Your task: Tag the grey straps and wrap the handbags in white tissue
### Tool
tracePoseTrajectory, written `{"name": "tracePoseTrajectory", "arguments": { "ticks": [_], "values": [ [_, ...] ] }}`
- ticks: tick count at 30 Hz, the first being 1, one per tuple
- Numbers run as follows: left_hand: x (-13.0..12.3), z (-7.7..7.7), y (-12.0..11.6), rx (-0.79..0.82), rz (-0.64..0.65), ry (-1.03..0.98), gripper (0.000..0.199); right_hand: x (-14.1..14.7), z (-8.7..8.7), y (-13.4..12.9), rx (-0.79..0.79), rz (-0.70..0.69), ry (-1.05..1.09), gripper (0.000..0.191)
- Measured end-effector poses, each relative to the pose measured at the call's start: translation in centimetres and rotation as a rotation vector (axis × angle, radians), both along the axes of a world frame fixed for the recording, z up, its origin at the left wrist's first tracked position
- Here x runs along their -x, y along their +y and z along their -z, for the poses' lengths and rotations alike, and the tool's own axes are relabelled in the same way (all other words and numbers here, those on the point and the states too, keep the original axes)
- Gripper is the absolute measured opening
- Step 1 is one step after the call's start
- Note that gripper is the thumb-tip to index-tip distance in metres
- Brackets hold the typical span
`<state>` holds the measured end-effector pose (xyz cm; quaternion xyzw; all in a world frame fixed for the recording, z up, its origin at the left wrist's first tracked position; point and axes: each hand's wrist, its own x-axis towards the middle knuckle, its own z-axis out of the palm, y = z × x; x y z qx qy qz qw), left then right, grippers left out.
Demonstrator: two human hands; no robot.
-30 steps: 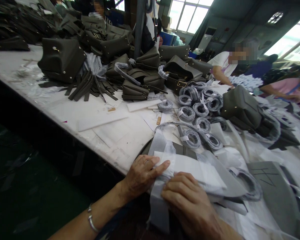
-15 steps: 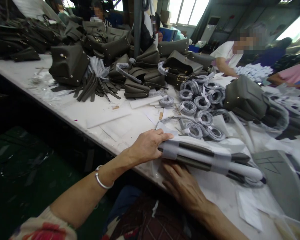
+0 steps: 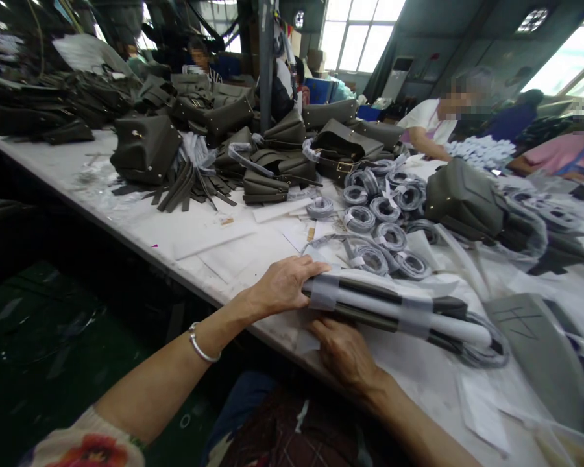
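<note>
A flat, folded dark olive bag (image 3: 365,316) lies near the table's front edge, with a white padded roll along it and translucent bands around it. My left hand (image 3: 285,283) is closed around its left end, thumb at the near side and fingers over the top. Just below the bag, my right hand (image 3: 345,353) rests at the table edge with its fingers curled in. A bit of translucent sheet (image 3: 310,342) shows beside those fingertips; what they hold, if anything, is hidden. A plastic-wrapped strap (image 3: 489,344) loops out at the bag's right end.
Coiled, wrapped straps (image 3: 361,219) lie beyond the bag. Dark olive bags (image 3: 146,149) are heaped along the far side of the white table (image 3: 214,233). A grey panel (image 3: 535,337) with pen marks is at the right. Co-workers (image 3: 428,126) sit across the table.
My right hand's fingers have gone from stretched out under the bag to curled at the table edge. My left hand keeps its hold. The camera view has tilted up a little.
</note>
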<state>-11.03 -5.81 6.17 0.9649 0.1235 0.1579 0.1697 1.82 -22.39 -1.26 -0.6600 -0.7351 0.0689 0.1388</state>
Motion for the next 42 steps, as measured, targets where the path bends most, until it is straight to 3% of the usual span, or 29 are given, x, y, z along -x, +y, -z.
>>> {"name": "tracePoseTrajectory", "arguments": {
  "ticks": [5, 10, 15, 22, 30, 33, 36, 39, 41, 42],
  "values": [
    [1.1, 2.7, -1.7, -0.036, -0.001, -0.048, 0.068, -0.1, -0.3, -3.4, -0.105, -0.020, 0.073, 0.041],
    [1.6, 4.6, -3.2, -0.121, -0.033, -0.137, 0.074, 0.4, -0.1, -4.6, -0.167, -0.076, 0.207, 0.043],
    [1.7, 5.4, -3.9, -0.209, -0.006, -0.173, 0.075, 1.8, -0.3, -5.1, -0.247, -0.137, 0.287, 0.036],
    [2.1, 6.2, -4.0, -0.237, 0.027, -0.185, 0.074, 3.2, -1.2, -5.6, -0.249, -0.177, 0.294, 0.030],
    [2.2, 6.8, -4.0, -0.242, 0.037, -0.195, 0.073, 4.6, -1.0, -5.8, -0.237, -0.188, 0.356, 0.027],
    [2.2, 7.2, -4.0, -0.247, 0.035, -0.184, 0.070, 5.1, -3.1, -5.3, -0.079, -0.302, 0.411, 0.023],
    [2.2, 7.7, -4.1, -0.269, 0.044, -0.213, 0.063, 4.0, -7.7, -4.2, -0.011, -0.399, 0.529, 0.017],
    [2.1, 8.1, -4.4, -0.270, 0.021, -0.275, 0.050, 0.7, -12.4, -2.7, -0.188, -0.185, 0.559, 0.015],
    [2.0, 8.1, -4.6, -0.271, 0.000, -0.301, 0.045, -2.0, -13.6, -1.9, -0.287, -0.021, 0.428, 0.020],
    [2.0, 8.1, -4.7, -0.275, -0.007, -0.312, 0.044, -3.3, -13.3, -1.6, -0.310, 0.055, 0.357, 0.024]
  ]
}}
